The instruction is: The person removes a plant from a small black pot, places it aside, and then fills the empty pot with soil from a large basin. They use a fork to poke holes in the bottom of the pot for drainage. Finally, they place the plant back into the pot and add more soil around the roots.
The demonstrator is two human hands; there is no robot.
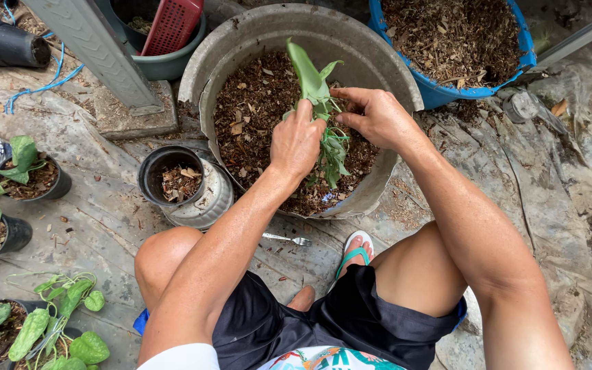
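Left hand (296, 140) and right hand (375, 116) both pinching a little green plant (320, 103) (roots dangling) over the gray tub (241, 34) of dirt (255, 109).

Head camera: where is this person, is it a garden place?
Probably an outdoor potting spot in a garden or nursery. Both hands, left and right, hold a plant over a tub of bark mix, potted seedlings sit nearby, and plastic sheet covers the ground.
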